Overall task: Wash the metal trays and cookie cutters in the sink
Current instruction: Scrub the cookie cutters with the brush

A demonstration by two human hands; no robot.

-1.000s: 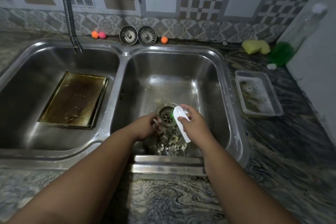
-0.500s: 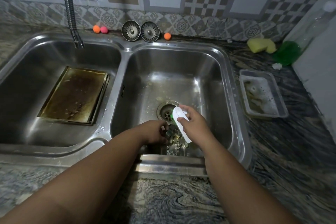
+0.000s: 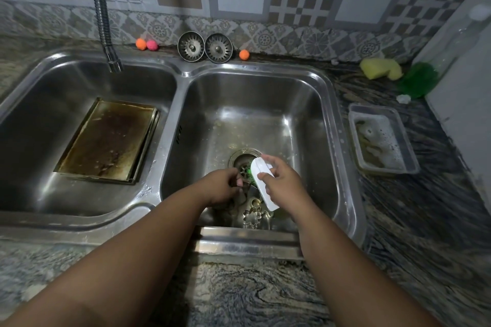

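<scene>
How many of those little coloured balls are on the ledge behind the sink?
3. An orange ball and a pink ball sit side by side left of the two strainers; a second orange ball sits right of them. None looks hidden.

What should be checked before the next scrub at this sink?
1. White brush gripped by right hand: ok.
2. Left hand holding a cutter: cannot tell, curled fingers hide it.
3. Cookie cutters piled in the right basin: ok.
4. Drain covered: not ok; both strainers stand at the backsplash.
5. Faucet spout over this basin: not ok, over the left basin.
6. Trays clean: not ok, brown-stained.
</scene>
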